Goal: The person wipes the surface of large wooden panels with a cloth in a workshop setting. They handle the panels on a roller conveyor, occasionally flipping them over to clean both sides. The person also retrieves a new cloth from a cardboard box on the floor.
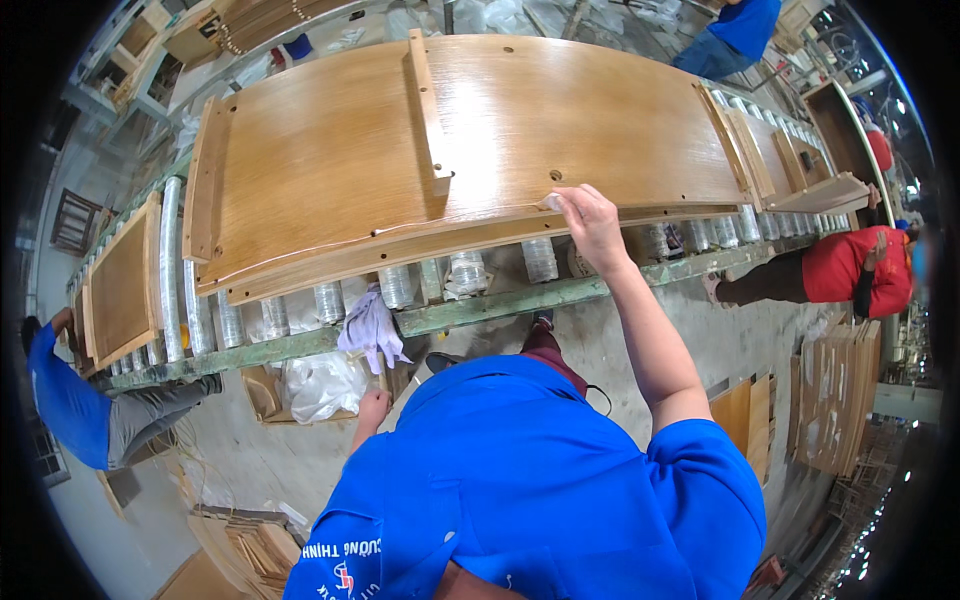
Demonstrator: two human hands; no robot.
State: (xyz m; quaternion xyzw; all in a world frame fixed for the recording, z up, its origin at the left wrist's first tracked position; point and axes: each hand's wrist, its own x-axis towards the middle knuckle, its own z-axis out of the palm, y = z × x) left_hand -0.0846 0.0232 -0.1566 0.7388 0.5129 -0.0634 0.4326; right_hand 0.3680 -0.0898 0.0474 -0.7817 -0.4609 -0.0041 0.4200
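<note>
A large brown wooden panel [330, 130] with raised wooden rails [427, 105] lies across the rollers in front of me. My right hand [592, 222] is at its near edge, fingers pinched on a small white wad [552, 202]. From there a thin white line [310, 247] runs left along the edge; whether it is thread or glue I cannot tell. My left hand [374, 407] hangs low beside my body, closed; anything inside it is hidden. A pale purple glove [373, 328] drapes over the conveyor's green side rail just beyond it.
The roller conveyor [540, 262] spans left to right, carrying a framed panel [124, 285] and further wooden parts [785, 165]. A box with clear plastic [322, 388] stands below. Co-workers in blue [70, 400] and red [855, 265] are at either side. Boards [838, 400] lean at right.
</note>
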